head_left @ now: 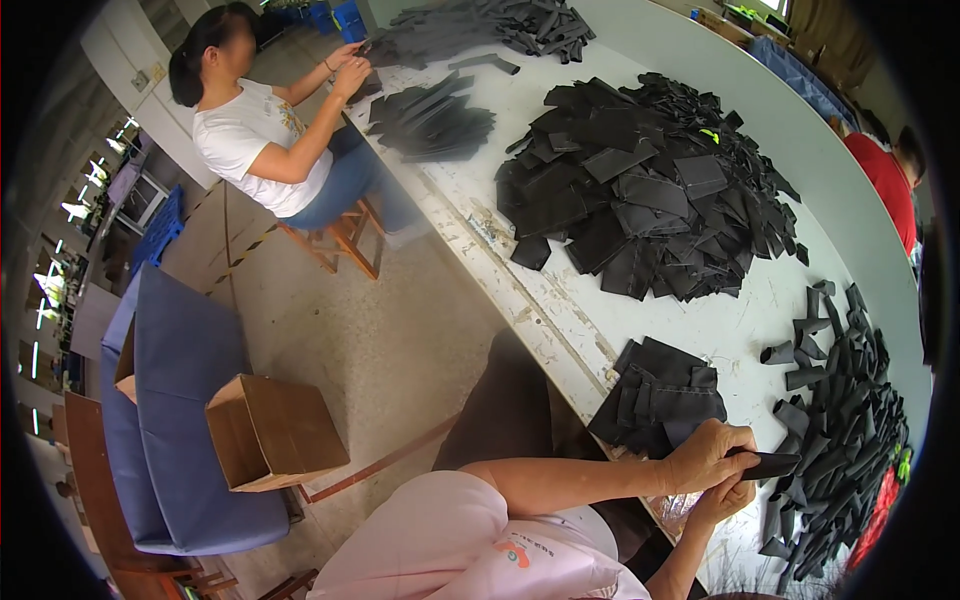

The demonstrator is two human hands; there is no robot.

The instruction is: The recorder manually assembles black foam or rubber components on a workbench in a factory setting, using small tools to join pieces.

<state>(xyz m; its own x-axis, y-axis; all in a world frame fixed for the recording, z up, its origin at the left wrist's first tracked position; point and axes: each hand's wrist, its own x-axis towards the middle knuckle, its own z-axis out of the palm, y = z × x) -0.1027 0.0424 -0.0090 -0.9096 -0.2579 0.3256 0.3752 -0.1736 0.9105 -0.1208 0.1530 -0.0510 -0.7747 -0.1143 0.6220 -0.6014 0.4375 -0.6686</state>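
A black rolled fabric piece (pixel 775 466) sticks out from between my hands, pointing right over the white table. My left hand (pixel 708 456) is closed round its near end. Just below, my right hand (pixel 722 498) has its fingers curled against the same piece; part of the grip is hidden. Beside my left hand lies a small stack of flat black fabric pieces (pixel 660 390) at the table's near edge. To the right of my hands spreads a heap of black rolled or tubular pieces (pixel 840 430).
A large heap of flat black pieces (pixel 640 190) covers the middle of the white table (pixel 560 320). Across the corner, a seated co-worker (pixel 265 130) handles something small beside more black strips (pixel 430 120). A cardboard box (pixel 275 430) and a blue-covered block (pixel 190 400) stand on the left.
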